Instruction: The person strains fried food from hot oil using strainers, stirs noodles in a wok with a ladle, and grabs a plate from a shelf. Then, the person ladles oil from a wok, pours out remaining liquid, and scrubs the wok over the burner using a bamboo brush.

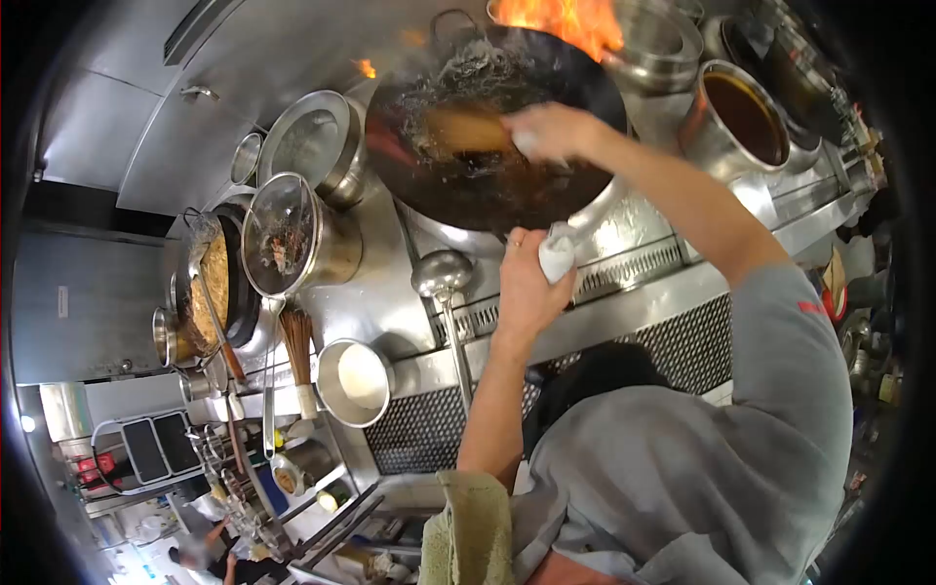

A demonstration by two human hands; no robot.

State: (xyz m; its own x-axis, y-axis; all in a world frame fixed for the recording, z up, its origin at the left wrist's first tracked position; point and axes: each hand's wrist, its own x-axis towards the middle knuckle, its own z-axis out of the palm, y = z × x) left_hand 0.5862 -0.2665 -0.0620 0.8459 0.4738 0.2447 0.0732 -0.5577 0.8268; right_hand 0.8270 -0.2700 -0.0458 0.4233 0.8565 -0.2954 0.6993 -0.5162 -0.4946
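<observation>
My left hand (534, 281) is closed around the near handle of a large black wok (409, 190), with a folded white cloth (557, 255) in its grip. My right hand (564, 133) reaches over the wok, smeared by motion. Its fingers wrap round the pale end of what looks like a bamboo wok brush (468, 133), a brown blur against the wok's inside. Splashing liquid (483, 63) shows toward the wok's far side. A steel ladle (444, 276) lies just left of my left forearm, its bowl near the wok's edge.
Orange flames (565, 21) rise behind the wok. Left of it stand a steel basin (336, 175), a strainer (283, 239) over a pot, a second bamboo brush (297, 346) and a pot with white contents (363, 378). A pot of dark brown liquid (746, 117) stands at right.
</observation>
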